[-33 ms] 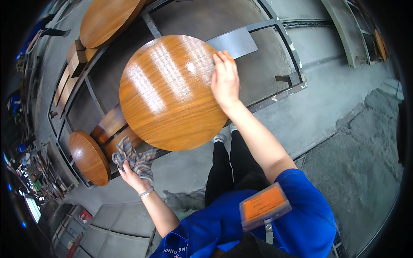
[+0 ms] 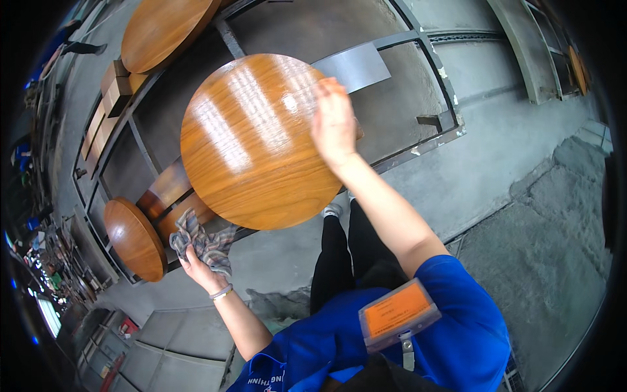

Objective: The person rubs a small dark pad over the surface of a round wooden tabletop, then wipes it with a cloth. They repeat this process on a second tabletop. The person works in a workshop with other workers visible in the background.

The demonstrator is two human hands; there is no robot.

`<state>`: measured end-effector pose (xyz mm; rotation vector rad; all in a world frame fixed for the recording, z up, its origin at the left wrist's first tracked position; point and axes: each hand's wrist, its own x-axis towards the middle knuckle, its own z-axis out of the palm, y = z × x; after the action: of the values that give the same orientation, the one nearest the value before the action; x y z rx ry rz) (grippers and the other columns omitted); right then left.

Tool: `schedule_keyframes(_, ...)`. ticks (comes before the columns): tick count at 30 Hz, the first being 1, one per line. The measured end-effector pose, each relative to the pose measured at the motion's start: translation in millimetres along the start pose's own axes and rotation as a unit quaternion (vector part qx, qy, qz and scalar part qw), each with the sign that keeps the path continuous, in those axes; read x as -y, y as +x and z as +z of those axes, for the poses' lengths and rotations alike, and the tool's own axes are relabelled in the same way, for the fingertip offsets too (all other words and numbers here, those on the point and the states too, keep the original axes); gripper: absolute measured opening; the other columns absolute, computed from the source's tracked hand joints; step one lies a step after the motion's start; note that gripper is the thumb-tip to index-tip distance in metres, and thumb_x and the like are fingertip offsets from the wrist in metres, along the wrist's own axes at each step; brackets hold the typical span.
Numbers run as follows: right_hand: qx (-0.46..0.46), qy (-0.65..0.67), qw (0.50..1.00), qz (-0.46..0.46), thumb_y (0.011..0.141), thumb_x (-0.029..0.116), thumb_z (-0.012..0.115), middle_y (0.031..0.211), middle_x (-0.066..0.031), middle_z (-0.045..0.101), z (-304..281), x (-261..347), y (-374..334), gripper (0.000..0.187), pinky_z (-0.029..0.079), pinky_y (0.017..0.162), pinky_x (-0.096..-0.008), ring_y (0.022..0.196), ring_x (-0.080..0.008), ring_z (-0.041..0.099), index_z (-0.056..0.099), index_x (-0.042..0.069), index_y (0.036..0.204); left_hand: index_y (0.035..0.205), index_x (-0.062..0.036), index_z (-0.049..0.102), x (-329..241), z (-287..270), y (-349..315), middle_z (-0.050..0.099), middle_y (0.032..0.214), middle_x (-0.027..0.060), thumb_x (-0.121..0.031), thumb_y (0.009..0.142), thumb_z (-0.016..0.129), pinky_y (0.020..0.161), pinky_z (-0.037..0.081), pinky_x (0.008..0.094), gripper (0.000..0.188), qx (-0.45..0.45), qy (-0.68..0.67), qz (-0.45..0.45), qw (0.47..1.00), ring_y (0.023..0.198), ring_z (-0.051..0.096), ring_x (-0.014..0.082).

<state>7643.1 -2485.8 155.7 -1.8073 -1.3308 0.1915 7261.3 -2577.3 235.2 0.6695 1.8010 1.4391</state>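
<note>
A round, glossy brown wooden tabletop [image 2: 261, 144] lies on a dark metal frame in front of me, with bands of light reflected in its finish. My right hand [image 2: 334, 127] rests flat along the tabletop's right edge, fingers stretched out and slightly blurred. Something orange shows at its fingertips, too small to make out. My left hand [image 2: 200, 269] is closed around a crumpled checked cloth [image 2: 204, 243], held just off the tabletop's lower left edge.
The metal frame [image 2: 424, 140] carries a grey flat plate [image 2: 356, 67] behind the tabletop. Another round wooden top [image 2: 163, 32] lies at the far left, a smaller one [image 2: 136, 238] at the near left. Wooden blocks [image 2: 117, 91] sit along the left side. A person [image 2: 81, 48] stands farther off.
My right hand has slid a little left, inward over the tabletop's edge. My left hand and the cloth have hardly moved.
</note>
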Motion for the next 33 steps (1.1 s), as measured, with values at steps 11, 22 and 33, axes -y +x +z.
schedule_keyframes(11, -0.008, -0.048, 0.998, -0.037, 0.090, -0.005, 0.065, 0.140, -0.0224, 0.064, 19, -31, 9, 0.047, 0.043, 0.124, -0.0501, 0.141, -0.0417, 0.056, 0.064, -0.006, 0.136, 0.145, 0.0030, 0.064, -7, 3, -25, 0.070, 0.139, 0.0112, -0.007, 0.105, 0.060, 0.108, 0.054, 0.0382, 0.042, -0.055, -0.003, -0.014, 0.998, 0.122, 0.068, 0.0221)
schedule_keyframes(22, -0.090, -0.110, 0.987, -0.077, 0.092, -0.003, 0.067, 0.143, -0.0238, 0.061, 123, -10, 81, 0.038, 0.044, 0.122, -0.0512, 0.140, -0.0423, 0.056, 0.068, -0.001, 0.130, 0.138, -0.0005, 0.068, 3, -27, 37, 0.073, 0.129, 0.0071, -0.008, 0.104, 0.063, 0.099, 0.055, 0.0359, 0.035, -0.037, -0.018, -0.031, 0.999, 0.113, 0.069, 0.0199)
schedule_keyframes(33, -0.116, -0.139, 0.980, -0.088, 0.098, 0.001, 0.061, 0.128, -0.0212, 0.070, 178, 39, 115, 0.028, 0.049, 0.115, -0.0494, 0.126, -0.0399, 0.063, 0.070, 0.003, 0.124, 0.144, 0.0004, 0.064, 3, -110, 135, 0.070, 0.136, 0.0076, -0.003, 0.106, 0.060, 0.102, 0.055, 0.0353, 0.038, 0.007, -0.023, -0.041, 0.999, 0.118, 0.068, 0.0186)
